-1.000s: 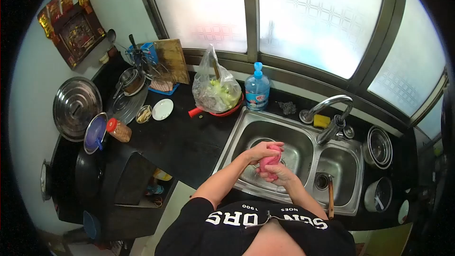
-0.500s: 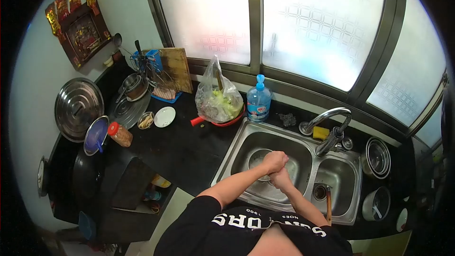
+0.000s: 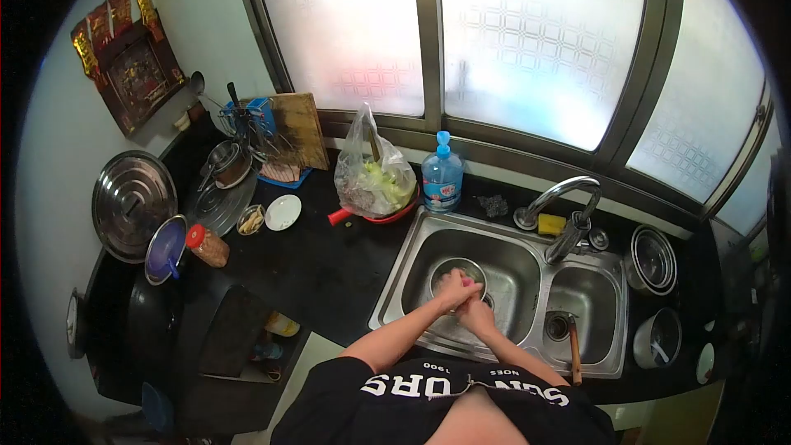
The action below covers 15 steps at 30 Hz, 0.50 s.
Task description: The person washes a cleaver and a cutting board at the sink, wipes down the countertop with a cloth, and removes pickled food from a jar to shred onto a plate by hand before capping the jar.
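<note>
My left hand (image 3: pixel 453 290) and my right hand (image 3: pixel 477 316) are together over the large sink basin (image 3: pixel 515 276). Their fingers are closed around a small pink thing (image 3: pixel 467 281), perhaps a piece of meat; most of it is hidden. Just beneath and behind my hands, a round metal bowl (image 3: pixel 461 264) sits in the basin, its near side covered by them. The smaller basin (image 3: pixel 597 301) to the right has a drain (image 3: pixel 557 328) and a tool with a wooden handle (image 3: pixel 575 354) resting against its near rim.
A chrome faucet (image 3: pixel 568 239) and a yellow sponge (image 3: pixel 551 224) are behind the sink. A blue soap bottle (image 3: pixel 442 173) and bagged greens (image 3: pixel 375 181) in a red pan stand left of it. Stacked metal bowls (image 3: pixel 653 259) and a pot (image 3: pixel 657 338) are at right.
My hands have moved left and slightly down, from the basin's middle to over the bowl. The pink thing now shows between my fingers. The camera view has shifted slightly.
</note>
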Tool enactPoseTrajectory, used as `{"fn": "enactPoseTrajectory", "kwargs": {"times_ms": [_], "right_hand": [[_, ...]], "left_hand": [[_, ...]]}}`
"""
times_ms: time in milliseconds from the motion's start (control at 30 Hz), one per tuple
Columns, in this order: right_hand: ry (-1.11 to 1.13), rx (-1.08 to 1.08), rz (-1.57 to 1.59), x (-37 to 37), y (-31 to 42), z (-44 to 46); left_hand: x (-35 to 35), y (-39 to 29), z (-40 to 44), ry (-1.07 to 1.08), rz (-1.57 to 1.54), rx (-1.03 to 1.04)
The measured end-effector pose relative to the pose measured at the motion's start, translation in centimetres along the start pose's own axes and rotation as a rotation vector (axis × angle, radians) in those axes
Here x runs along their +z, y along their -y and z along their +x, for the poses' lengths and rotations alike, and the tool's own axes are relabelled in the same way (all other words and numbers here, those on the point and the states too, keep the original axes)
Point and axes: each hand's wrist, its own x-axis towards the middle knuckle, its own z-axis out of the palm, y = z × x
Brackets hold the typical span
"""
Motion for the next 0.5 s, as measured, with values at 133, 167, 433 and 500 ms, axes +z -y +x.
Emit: {"fn": "enactPoseTrajectory", "kwargs": {"times_ms": [133, 167, 433, 500], "right_hand": [[-0.414, -0.345, 0.039, -0.9, 0.5, 0.5], [-0.406, -0.346, 0.041, -1.0, 0.8, 0.5], [0.202, -0.220, 1.299, -6.4, 4.6, -0.4], [0.240, -0.212, 1.268, -7.4, 4.1, 0.6]], "left_hand": [[-3.3, -1.9, -2.5, -0.407, -0.190, 0.115], [-4.5, -2.0, -3.3, -0.236, -0.519, 0.027], [-11.7, -4.0, -7.6, 0.107, -1.324, 0.169], [-13.6, -5.3, -8.9, 0.327, -1.254, 0.260]]}}
